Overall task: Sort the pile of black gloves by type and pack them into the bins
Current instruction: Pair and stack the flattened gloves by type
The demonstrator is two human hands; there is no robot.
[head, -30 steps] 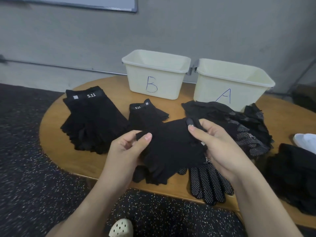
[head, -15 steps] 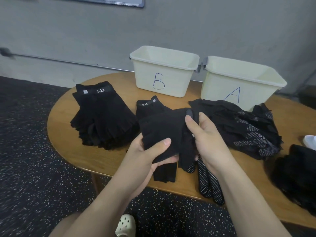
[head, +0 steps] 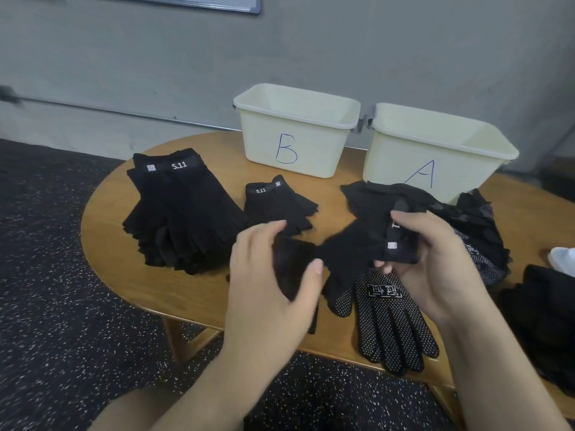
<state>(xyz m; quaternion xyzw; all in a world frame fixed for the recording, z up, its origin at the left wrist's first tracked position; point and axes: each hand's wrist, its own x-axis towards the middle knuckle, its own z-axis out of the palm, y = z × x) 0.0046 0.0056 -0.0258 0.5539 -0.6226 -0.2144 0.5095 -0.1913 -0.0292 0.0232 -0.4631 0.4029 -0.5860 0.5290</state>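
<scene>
Both hands hold one plain black glove [head: 345,253] above the table's front edge. My left hand [head: 273,293] grips its finger end, and my right hand [head: 435,262] pinches its labelled cuff. A stack of plain "5.11" gloves [head: 183,219] lies at the left, and a smaller "5.11" glove [head: 273,200] sits behind my left hand. A white-dotted glove [head: 389,325] lies below my right hand. A pile of dotted gloves [head: 466,225] spreads in front of bin A [head: 435,157]. Bin B [head: 295,135] stands left of it. Both bins look empty.
The oval wooden table [head: 124,262] stands on dark speckled floor, against a grey wall. More black fabric [head: 547,318] hangs over the table's right edge, with a white object [head: 563,259] behind it.
My hands have pulled apart and stretched the glove out sideways; a moment ago it was bunched between them. The cuff label now faces up in my right hand. The view has shifted closer.
</scene>
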